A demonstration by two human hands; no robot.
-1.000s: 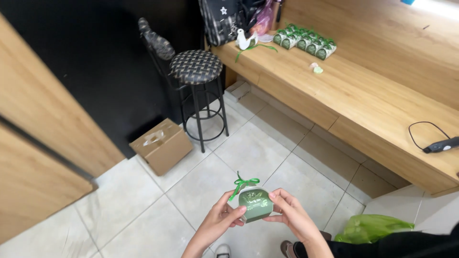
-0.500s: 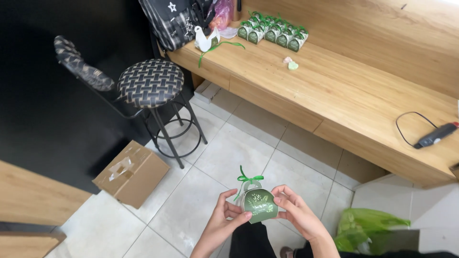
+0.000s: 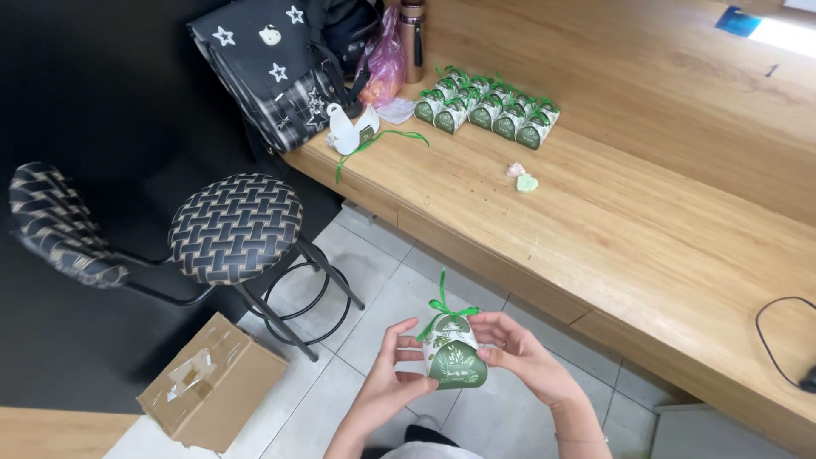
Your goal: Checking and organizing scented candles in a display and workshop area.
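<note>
Fingers of the left hand curl around the left side of a small green and white box, thumb pressed to its lower front, while the right hand grips the right side with its fingers closed on the upper edge. Both hands hold the box in the air over the tiled floor, near the bottom middle of the view, just short of the counter. A green ribbon is tied in a bow on top of the box, one end standing straight up. On the far part of the counter stands a cluster of like boxes in rows, and to the left of them lies an open white box with a loose green ribbon trailing from it. Two small pale sweets, one pink and one green, lie near the cluster. A dark bag with white stars leans at the far left end of the counter. Left of the hands stands a stool with a woven seat, and a cardboard box sits on the floor beside it. A black cable loops on the counter at the right edge.
</note>
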